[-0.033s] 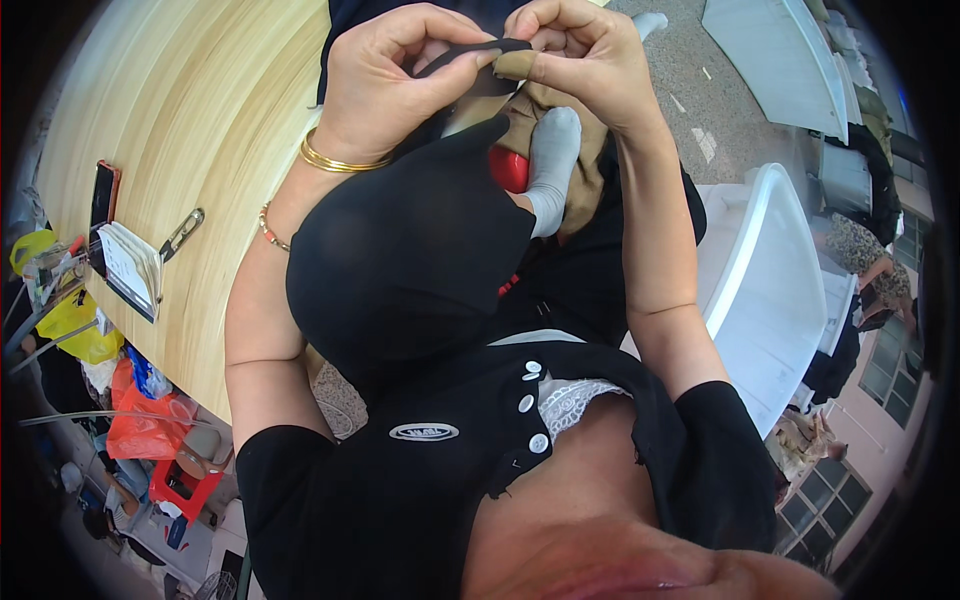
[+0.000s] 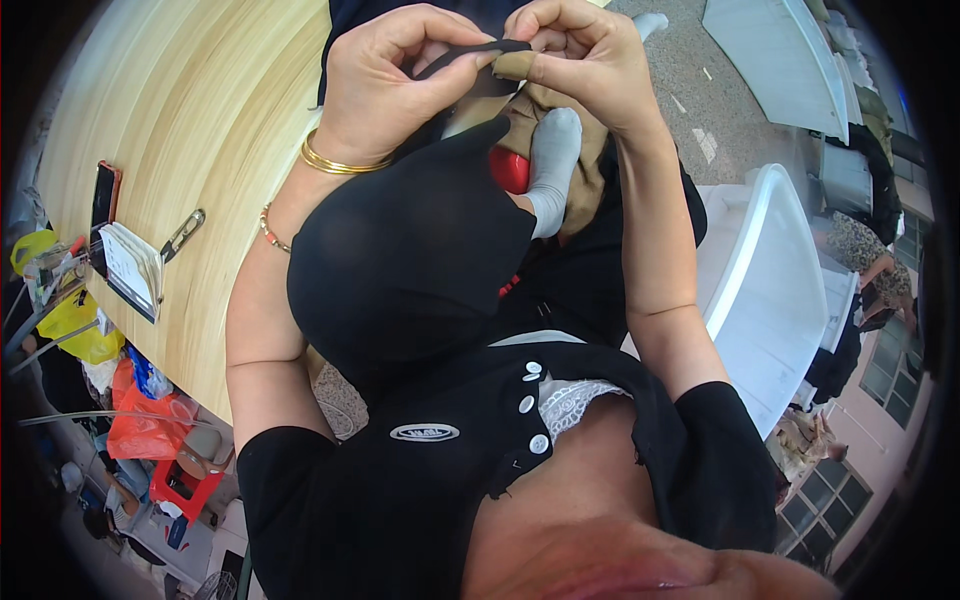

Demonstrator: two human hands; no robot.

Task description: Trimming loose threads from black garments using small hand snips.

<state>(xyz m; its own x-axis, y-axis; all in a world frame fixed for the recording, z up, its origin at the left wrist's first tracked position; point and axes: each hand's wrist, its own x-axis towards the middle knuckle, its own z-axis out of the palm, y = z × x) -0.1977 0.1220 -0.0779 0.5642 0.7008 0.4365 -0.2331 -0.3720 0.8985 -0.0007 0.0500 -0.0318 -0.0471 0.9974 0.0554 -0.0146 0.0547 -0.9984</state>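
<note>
Up at the top middle, both hands pinch a strip of black cloth (image 2: 508, 45) and hold it stretched between their fingertips. My left hand (image 2: 395, 75) is closed on its left part, thumb against fingers. Close beside it, my right hand (image 2: 590, 65) is closed on the right end; a tan cover (image 2: 514, 66) wraps its thumb tip. Below the hands lies tan cloth (image 2: 585, 200), with a foot in a grey sock (image 2: 555, 160) over it and a shiny red thing (image 2: 508, 170) next to the foot. The pinched fingertips hide part of the strip.
A wooden table (image 2: 220, 110) fills the left, bearing a phone (image 2: 105, 195), a notepad (image 2: 132, 268) and small thread snips (image 2: 183, 235). To the right stands a white tub (image 2: 770, 280); another pale bin (image 2: 775, 60) is farther off. Plastic bags (image 2: 150, 415) and a red stool (image 2: 185, 490) are at lower left.
</note>
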